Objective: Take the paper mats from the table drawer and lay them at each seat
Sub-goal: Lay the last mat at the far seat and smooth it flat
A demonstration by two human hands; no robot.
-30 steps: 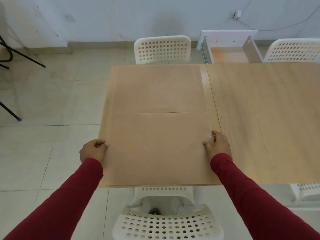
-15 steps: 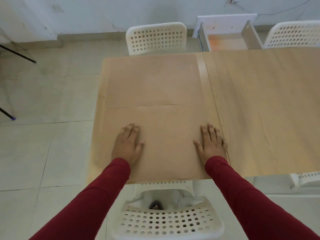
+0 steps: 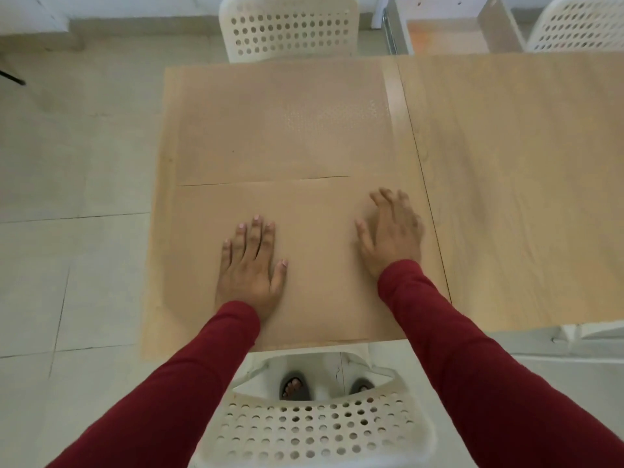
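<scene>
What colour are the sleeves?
Dark red; both sleeves show clearly in the head view, ending at each wrist.

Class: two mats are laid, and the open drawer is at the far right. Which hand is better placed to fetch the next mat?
Right. The right hand lies at the near mat's right edge, on the drawer's side; the left hand lies flat further left.

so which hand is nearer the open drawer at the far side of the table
Right. The right hand lies on the near paper mat, nearly below the drawer; the left hand is farther left and back.
</scene>
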